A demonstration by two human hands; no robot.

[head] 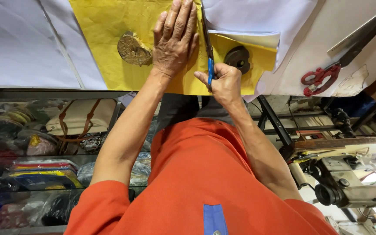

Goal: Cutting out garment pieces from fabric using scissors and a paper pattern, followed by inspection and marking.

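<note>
My left hand (pixel 175 37) lies flat, fingers together, pressing on a yellow sheet (pixel 105 39) spread on the table. My right hand (pixel 225 82) grips a blue-handled cutting tool (pixel 209 52) whose dark blade runs up along the edge of my left hand across the yellow sheet. A round brownish weight (pixel 133 49) sits on the sheet left of my left hand. A dark round weight (pixel 238 58) rests on it to the right of the blade.
White sheets (pixel 18 43) cover the table left and right of the yellow one. Red-handled scissors (pixel 320 78) lie at the right under a metal ruler (pixel 362 30). A sewing machine (pixel 349 182) stands lower right. Shelves with bags (pixel 79 117) are lower left.
</note>
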